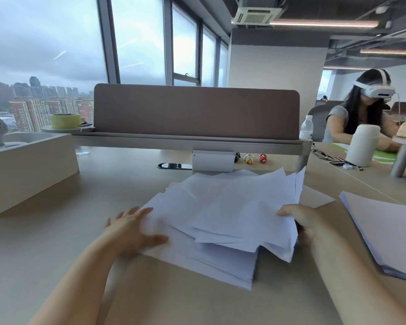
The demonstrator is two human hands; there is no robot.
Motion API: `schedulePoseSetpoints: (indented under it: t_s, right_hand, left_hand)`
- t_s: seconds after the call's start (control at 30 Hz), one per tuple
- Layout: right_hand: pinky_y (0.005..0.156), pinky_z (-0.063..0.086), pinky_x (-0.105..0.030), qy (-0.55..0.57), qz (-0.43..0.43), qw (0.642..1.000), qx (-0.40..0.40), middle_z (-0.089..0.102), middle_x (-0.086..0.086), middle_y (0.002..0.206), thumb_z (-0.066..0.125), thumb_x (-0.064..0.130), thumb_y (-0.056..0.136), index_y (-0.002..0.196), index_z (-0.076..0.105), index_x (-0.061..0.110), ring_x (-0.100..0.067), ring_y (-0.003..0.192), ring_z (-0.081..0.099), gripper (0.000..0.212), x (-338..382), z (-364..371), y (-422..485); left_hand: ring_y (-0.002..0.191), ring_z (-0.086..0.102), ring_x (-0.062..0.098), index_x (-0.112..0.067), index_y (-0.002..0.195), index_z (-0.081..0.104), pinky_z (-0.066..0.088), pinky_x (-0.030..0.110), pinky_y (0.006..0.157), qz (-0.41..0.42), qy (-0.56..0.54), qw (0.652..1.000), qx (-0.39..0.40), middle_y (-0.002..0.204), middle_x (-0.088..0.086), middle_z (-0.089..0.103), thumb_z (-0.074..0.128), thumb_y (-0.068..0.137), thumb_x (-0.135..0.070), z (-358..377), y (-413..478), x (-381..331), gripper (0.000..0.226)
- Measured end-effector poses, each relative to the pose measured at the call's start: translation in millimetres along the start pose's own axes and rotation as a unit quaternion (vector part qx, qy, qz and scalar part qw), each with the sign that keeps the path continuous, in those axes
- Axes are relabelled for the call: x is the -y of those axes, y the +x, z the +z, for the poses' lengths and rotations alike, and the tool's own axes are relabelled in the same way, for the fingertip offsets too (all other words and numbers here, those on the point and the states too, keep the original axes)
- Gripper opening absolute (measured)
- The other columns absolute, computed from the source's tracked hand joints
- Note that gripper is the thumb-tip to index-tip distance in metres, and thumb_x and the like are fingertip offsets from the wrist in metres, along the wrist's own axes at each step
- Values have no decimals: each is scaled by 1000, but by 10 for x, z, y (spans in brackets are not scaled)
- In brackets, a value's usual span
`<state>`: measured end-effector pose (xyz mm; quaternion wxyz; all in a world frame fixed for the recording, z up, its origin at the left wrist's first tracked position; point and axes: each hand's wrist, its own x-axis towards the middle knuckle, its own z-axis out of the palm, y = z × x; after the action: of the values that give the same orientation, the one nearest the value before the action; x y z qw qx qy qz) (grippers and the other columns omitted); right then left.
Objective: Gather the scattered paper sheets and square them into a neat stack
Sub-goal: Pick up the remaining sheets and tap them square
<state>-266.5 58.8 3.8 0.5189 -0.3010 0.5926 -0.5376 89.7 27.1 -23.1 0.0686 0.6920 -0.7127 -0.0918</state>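
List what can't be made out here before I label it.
Head view only:
- Fingers of the right hand: under the paper pile it grips; only the thumb shows.
- Sheet count in the pile: overlapping sheets cover each other.
- The second stack: cut off by the right frame edge.
- Fingertips of the left hand: motion-blurred at the pile's edge.
- Any print on the sheets: too faint.
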Motion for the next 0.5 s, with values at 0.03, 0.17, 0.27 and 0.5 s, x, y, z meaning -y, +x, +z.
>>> schedulePoseSetpoints:
  t_s: [0.03, 0.17, 0.27, 0.5]
  right_hand:
    - [64, 47, -37, -13, -4, 1000, -3, 63, -16, 89, 47, -4, 87, 115, 57, 1, -33, 78, 59, 29, 13, -29, -5]
    - [70, 50, -39, -93, 1, 996, -7, 65, -21, 95, 48, -5, 85, 114, 58, -3, -37, 82, 61, 31, 2, -51, 15]
    - [68, 50, -36, -153, -2, 988, -2, 65, -22, 94, 53, -5, 78, 113, 59, -6, -36, 81, 62, 35, -8, -12, 28]
    - [67, 52, -32, -272, -39, 960, 56, 69, -21, 97, 59, 0, 74, 107, 60, -2, -33, 81, 65, 33, -66, 98, 57]
  left_hand:
    - [142, 25, 25, -40, 148, 22, 21, 43, 115, -28, 5, 999, -26, 157, -7, 24, 52, 67, -82, 1, 37, 37, 97]
    - [133, 40, 27, -33, 142, 36, 35, 38, 105, -110, 4, 992, -58, 148, -2, 38, 46, 82, -71, 27, 100, 82, 71]
    - [131, 40, 28, -30, 133, 47, 37, 39, 103, -113, 32, 991, -62, 144, 0, 43, 33, 90, -65, 82, 96, 10, 57]
    - [145, 15, 26, -35, 146, 28, 15, 46, 114, -61, 11, 998, 3, 156, -1, 25, 9, 86, -70, 173, 202, -165, 73]
